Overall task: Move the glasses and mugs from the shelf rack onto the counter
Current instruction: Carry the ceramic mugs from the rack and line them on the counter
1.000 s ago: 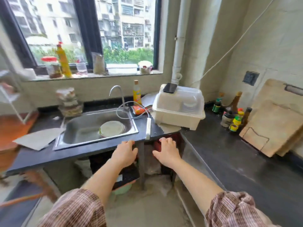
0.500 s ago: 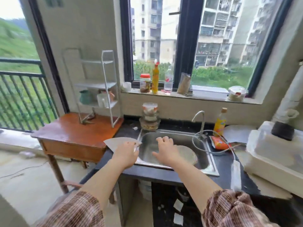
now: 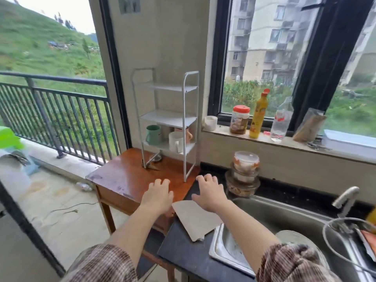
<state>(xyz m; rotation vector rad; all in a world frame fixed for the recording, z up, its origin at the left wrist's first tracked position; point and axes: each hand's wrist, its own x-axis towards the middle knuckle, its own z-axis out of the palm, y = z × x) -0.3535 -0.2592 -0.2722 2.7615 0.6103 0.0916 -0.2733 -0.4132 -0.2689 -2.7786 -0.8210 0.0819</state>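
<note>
The shelf rack (image 3: 168,119) holds 3: green mug (image 3: 153,134), white mug (image 3: 176,141), pink mug (image 3: 188,135). Left hand (image 3: 157,195), right hand (image 3: 209,193): fingers spread, empty.

shelf rack (image 3: 168,118): white-grey, plain
left mug (image 3: 153,134): pale green
front mug (image 3: 176,141): white
back mug (image 3: 188,135): pinkish tan
side desk (image 3: 126,180): red-brown wood, glossy
sink desk (image 3: 183,251): black
sink (image 3: 274,212): bare steel
sleeves (image 3: 101,263): brown/cream fine check
paper sheet (image 3: 195,218): grey-beige
sill bottle (image 3: 259,117): yellow, red cap
sill jar (image 3: 241,119): clear, red lid
railing (image 3: 61,106): dark grey
window frame (image 3: 217,58): black
</note>
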